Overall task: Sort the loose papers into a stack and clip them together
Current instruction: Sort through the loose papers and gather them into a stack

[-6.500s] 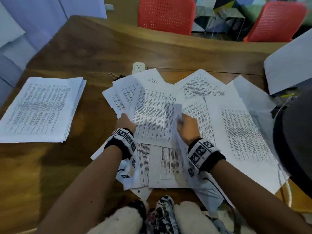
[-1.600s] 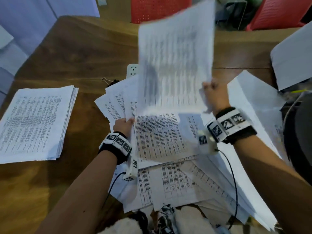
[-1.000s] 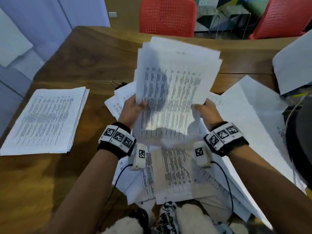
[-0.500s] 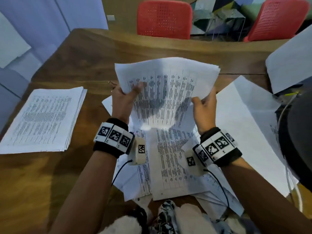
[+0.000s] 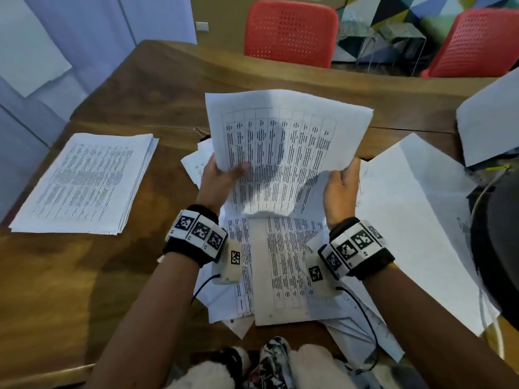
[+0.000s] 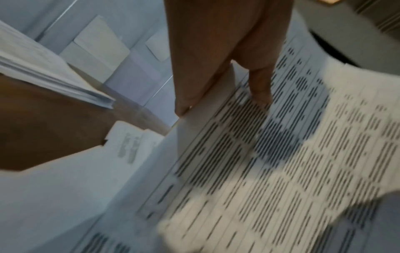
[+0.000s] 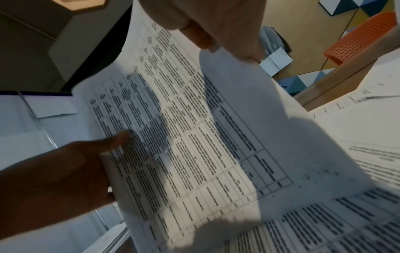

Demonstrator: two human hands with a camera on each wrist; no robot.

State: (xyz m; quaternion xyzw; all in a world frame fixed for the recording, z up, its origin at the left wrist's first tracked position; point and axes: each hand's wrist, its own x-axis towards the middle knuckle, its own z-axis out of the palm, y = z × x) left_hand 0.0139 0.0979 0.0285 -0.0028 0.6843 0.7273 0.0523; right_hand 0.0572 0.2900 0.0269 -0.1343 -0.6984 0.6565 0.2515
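Observation:
Both hands hold up a bundle of printed sheets (image 5: 283, 153) above the table's middle. My left hand (image 5: 217, 178) grips its left edge, thumb on the printed face and fingers behind. My right hand (image 5: 341, 186) grips the right edge. The left wrist view shows the thumb (image 6: 259, 89) pressed on the sheets (image 6: 259, 171). In the right wrist view the same bundle (image 7: 194, 137) sags between the hands. Loose papers (image 5: 280, 265) lie spread beneath. A neat stack (image 5: 84, 183) sits at the left. A black binder clip (image 5: 200, 133) peeks out behind the bundle's left side.
The wooden table (image 5: 70, 290) has bare room at front left. A large blank sheet (image 5: 415, 214) lies at the right, another white sheet (image 5: 488, 122) at the far right. Two red chairs (image 5: 289, 32) stand behind the table. A dark object (image 5: 497, 248) fills the right edge.
The right hand lifted sheets off the right side of the pile and brought them over; the left hand joined it. The bundle has since been lowered and turned to lie wider between the hands.

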